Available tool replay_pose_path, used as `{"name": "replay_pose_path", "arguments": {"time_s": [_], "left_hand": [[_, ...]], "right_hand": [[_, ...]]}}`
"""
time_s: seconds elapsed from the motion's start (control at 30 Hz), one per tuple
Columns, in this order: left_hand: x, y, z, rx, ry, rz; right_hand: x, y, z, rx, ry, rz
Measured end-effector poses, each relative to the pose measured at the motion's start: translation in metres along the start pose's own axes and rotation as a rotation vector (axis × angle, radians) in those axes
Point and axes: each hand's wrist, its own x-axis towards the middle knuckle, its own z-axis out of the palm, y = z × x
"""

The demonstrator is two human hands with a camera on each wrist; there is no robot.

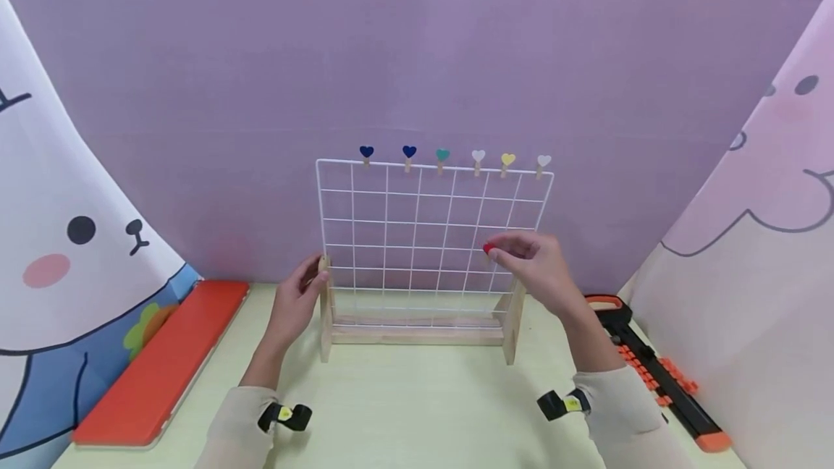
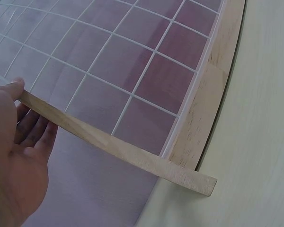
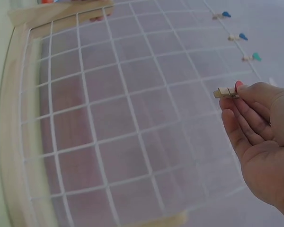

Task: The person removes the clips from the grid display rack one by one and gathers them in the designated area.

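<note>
A white wire grid (image 1: 433, 195) stands upright in a wooden stand (image 1: 417, 336). Along its top wire sit several small wooden clothespins with hearts: two dark blue, a green one (image 1: 443, 155), a yellow one (image 1: 508, 159) and two white. My left hand (image 1: 291, 310) grips the upper end of the stand's left wooden post (image 2: 109, 142) between thumb and fingers. In front of the grid's right part, my right hand (image 1: 539, 266) pinches a wooden clothespin (image 3: 226, 92) with a red heart. Its wooden end points away from the fingertips, apart from the wires in the right wrist view.
On the table's left lies a long orange-red case (image 1: 163, 368). A black and orange toy-like item (image 1: 658, 368) rests at the right, beside the forearm. Behind the grid hangs a purple cloth (image 1: 417, 56), with cartoon-printed cloths at both sides.
</note>
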Motion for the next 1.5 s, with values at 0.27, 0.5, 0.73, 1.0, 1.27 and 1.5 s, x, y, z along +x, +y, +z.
{"name": "replay_pose_path", "arguments": {"time_s": [0.27, 0.5, 0.73, 1.0, 1.27, 1.5], "left_hand": [[0.000, -0.003, 0.000, -0.002, 0.006, 0.010], [0.000, -0.003, 0.001, -0.010, 0.007, 0.005], [0.001, -0.004, -0.001, 0.015, 0.008, 0.000], [0.002, -0.003, 0.001, -0.004, 0.014, -0.005], [0.002, -0.003, 0.001, -0.009, 0.017, 0.002], [0.000, -0.002, 0.000, -0.013, 0.012, 0.000]], "right_hand": [[-0.025, 0.034, -0.004, 0.013, 0.021, 0.043], [-0.044, 0.056, -0.009, 0.010, 0.044, 0.124], [-0.060, 0.080, -0.009, 0.026, 0.086, 0.184], [-0.077, 0.107, -0.015, -0.027, 0.077, 0.271], [-0.089, 0.142, -0.016, 0.015, 0.073, 0.321], [-0.093, 0.169, -0.010, 0.096, 0.056, 0.343]]}}
